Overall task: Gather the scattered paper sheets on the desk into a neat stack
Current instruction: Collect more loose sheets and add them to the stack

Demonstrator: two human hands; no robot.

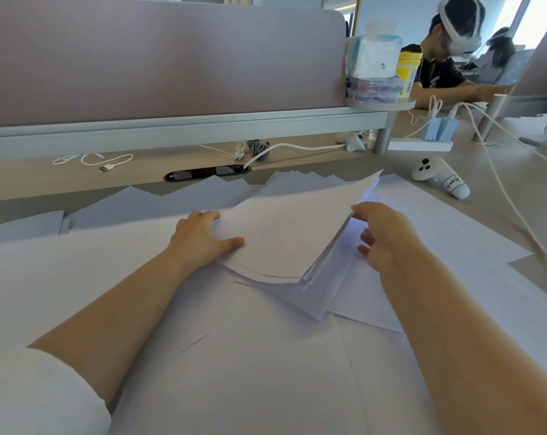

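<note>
A thick bundle of white paper sheets [284, 233] is tilted up off the desk at its right side, its edges fanned and uneven. My left hand [204, 238] grips the bundle's left edge, thumb on top and fingers underneath. My right hand [382, 233] touches the raised right edge with its fingertips, the other fingers loosely spread. More loose white sheets [234, 356] lie overlapping across the desk beneath and around the bundle, reaching the near edge of the view and the far left [24, 227].
A grey partition [159, 58] closes off the back of the desk. White cables [109, 161], a cable port [206, 173], a white controller [438, 180] and a power strip [423, 144] lie behind and to the right. A person wearing a headset [448, 58] sits at the far right.
</note>
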